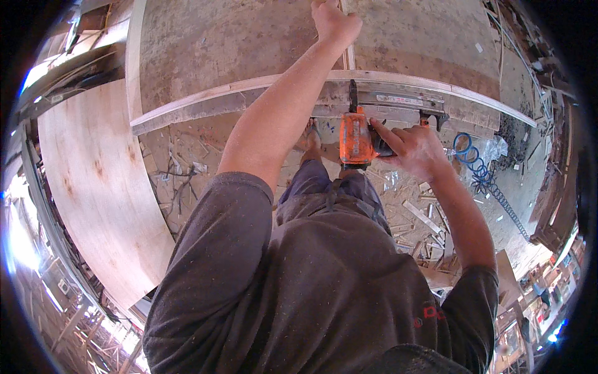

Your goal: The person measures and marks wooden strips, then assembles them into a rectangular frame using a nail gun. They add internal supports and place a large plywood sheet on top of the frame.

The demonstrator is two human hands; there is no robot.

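Observation:
My right hand (pixel 415 149) wraps round the black handle of an orange nail gun (pixel 355 138). The gun's dark nose lies at the near edge of a wooden frame, and its magazine extends to the right. At the top of the view, my left hand (pixel 335 26) has its fingers curled at a narrow wooden strip (pixel 347 53), which runs away from me across the frame. The picture's upper edge cuts off part of that hand. A long pale wooden rail (pixel 205 98) forms the frame's near side, close to the gun's nose.
A large pale plywood sheet (pixel 103 187) stands on the left. A blue coiled air hose (pixel 498 194) trails at the right. Wood scraps (pixel 423 218) and debris litter the floor round my legs. Brown board (pixel 230 43) spans the frame's far part.

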